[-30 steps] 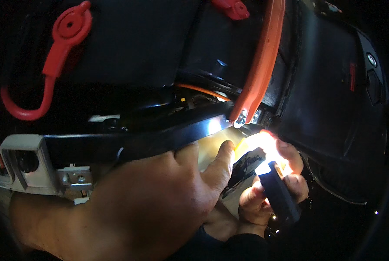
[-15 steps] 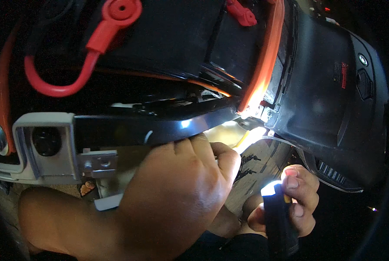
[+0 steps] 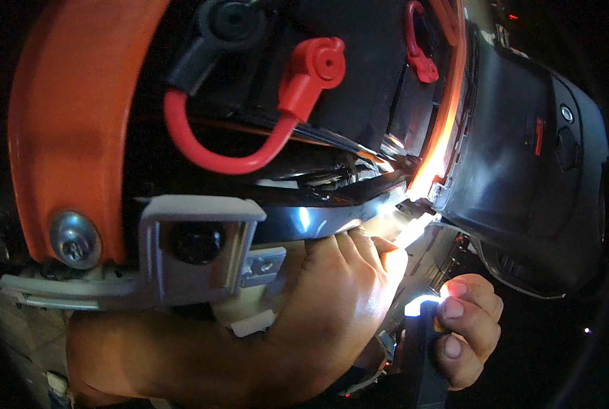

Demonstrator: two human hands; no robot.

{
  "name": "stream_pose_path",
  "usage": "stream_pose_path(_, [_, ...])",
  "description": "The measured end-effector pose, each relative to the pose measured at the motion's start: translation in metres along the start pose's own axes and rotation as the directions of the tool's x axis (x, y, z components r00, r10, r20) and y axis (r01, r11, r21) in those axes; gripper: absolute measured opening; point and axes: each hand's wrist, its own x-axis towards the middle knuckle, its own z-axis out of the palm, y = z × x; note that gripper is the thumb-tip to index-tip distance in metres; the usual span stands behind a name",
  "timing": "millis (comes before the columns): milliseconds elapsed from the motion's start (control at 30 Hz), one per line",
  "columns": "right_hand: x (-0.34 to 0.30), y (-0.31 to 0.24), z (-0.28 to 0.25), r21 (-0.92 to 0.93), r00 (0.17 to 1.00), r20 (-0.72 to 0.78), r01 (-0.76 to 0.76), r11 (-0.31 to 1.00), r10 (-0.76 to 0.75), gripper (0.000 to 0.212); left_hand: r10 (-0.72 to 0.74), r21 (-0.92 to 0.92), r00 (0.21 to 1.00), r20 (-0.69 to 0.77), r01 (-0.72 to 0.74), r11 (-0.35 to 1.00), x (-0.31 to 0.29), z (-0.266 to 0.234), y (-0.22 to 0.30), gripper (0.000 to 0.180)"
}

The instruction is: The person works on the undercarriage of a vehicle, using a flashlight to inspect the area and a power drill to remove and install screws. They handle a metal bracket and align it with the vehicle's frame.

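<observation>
My left hand (image 3: 342, 286) reaches in from the left, fingers curled up beneath a glossy black bar (image 3: 304, 221). A thin, brightly lit pale strip (image 3: 415, 230) shows beside its thumb side; glare and the fingers hide what they hold. At the lower right, my right hand (image 3: 471, 330) wraps round a dark flashlight (image 3: 424, 354). Its lit head points upward, and light falls on the left fingers and the joint beside them. Above the left hand, a red cable (image 3: 223, 163) loops between a black and a red terminal cover (image 3: 317, 71).
A thick orange frame piece (image 3: 73, 129) with a large bolt stands at the left. Below it sits a grey metal bracket (image 3: 202, 238). A second orange bar (image 3: 444, 129) borders a large black panel (image 3: 522, 150) at the right. The surroundings are dark.
The vehicle parts and my left hand have shifted rightward in view, and more of the left orange piece shows. My left hand keeps its curled hold; the flashlight stays almost in place.
</observation>
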Motion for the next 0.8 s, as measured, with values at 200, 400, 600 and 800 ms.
stream_pose_path(200, [0.003, -0.006, -0.02, -0.118, 0.994, -0.072, -0.085, 0.989, 0.077, 0.029, -0.046, -0.034, 0.999, 0.008, 0.046, 0.998, 0.001, 0.0, 0.005, 0.024])
stream_pose_path(400, [0.028, 0.008, -0.051, -0.249, 0.925, 0.306, -0.149, 0.957, 0.224, 0.026, -0.069, -0.076, 0.997, -0.036, 0.067, 0.995, 0.001, 0.001, 0.002, 0.015])
stream_pose_path(600, [0.042, 0.02, -0.034, -0.083, 0.971, 0.229, -0.052, 0.995, 0.07, 0.021, -0.088, -0.069, 0.993, -0.076, 0.083, 0.994, 0.0, 0.003, 0.002, 0.018])
stream_pose_path(800, [0.062, 0.011, -0.019, -0.032, 0.974, 0.213, -0.068, 0.997, 0.073, 0.01, -0.11, -0.055, 0.993, -0.05, 0.107, 0.993, 0.0, 0.003, 0.007, 0.021])
